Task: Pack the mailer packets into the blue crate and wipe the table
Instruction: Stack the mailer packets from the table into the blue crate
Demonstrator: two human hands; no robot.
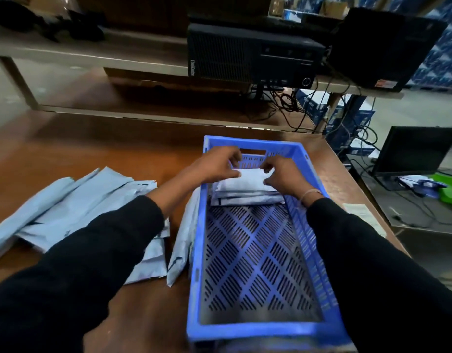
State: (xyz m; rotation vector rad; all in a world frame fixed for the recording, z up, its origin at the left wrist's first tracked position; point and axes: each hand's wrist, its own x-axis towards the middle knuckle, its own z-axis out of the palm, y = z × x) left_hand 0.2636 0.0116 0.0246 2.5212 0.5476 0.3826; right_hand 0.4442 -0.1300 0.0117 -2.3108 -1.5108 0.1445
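Observation:
A blue perforated crate (260, 329) stands on the brown table, right of centre. At its far end lies a small stack of folded pale mailer packets (245, 192). My left hand (217, 163) and my right hand (283, 174) both reach into the crate and pinch the top packet by its left and right ends. A heap of loose grey-blue mailer packets (67, 205) is spread over the table to the left. One more packet (181, 245) leans against the crate's left wall.
The brown table (79, 154) ends just right of the crate, where a paper slip (365, 217) lies. Behind it a lower bench carries a black computer tower (253, 57) and tangled cables. A monitor (413, 151) and green tray sit at the right.

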